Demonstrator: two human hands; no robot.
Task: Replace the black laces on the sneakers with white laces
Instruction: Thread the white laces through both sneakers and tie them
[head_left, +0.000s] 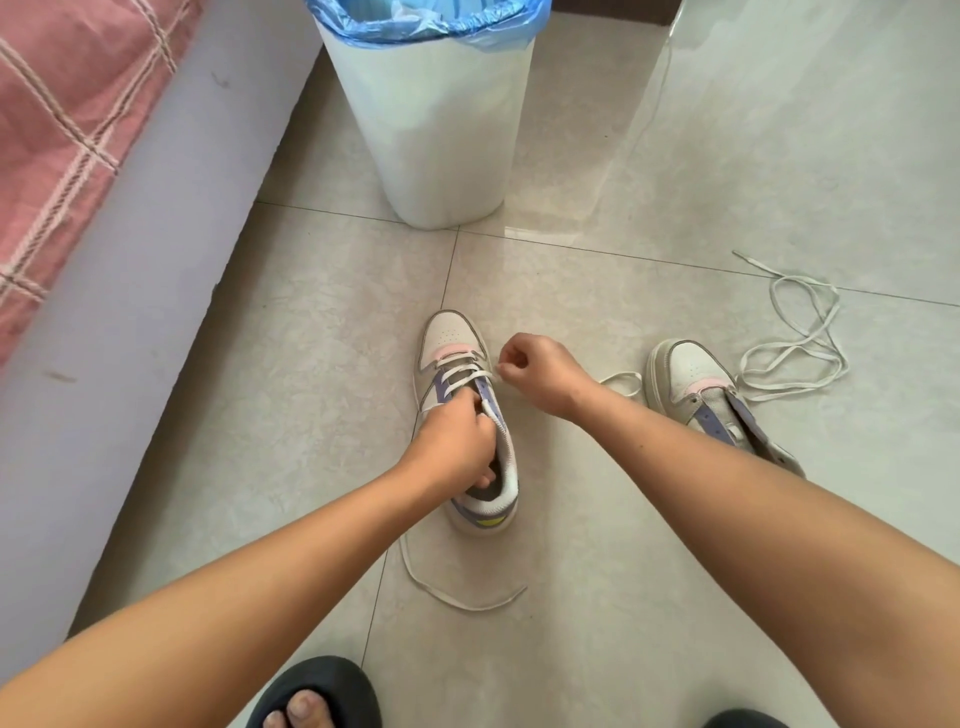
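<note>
Sitting on the tiled floor are 2 sneakers: the near sneaker at center w/ a white lace crossing its lower eyelets, and the second sneaker to the right, showing no lacing. 2 white laces total; the loose lace is lying coiled on the tiles just beside the second sneaker's toe. One free end of the threaded lace is trailing on the floor behind the near sneaker's heel.

Left hand is curling over the near sneaker's opening, fingers gripping the tongue/collar area, thumb tucked inside. Right hand is hovering just right of the eyelets, fingers clenched, pinching the lace end at the eyelet row.

Also 1 white bin w/ a blue liner standing beyond the sneakers, a pink checked bedcover at left, and 2 dark slippers at the bottom edge.
</note>
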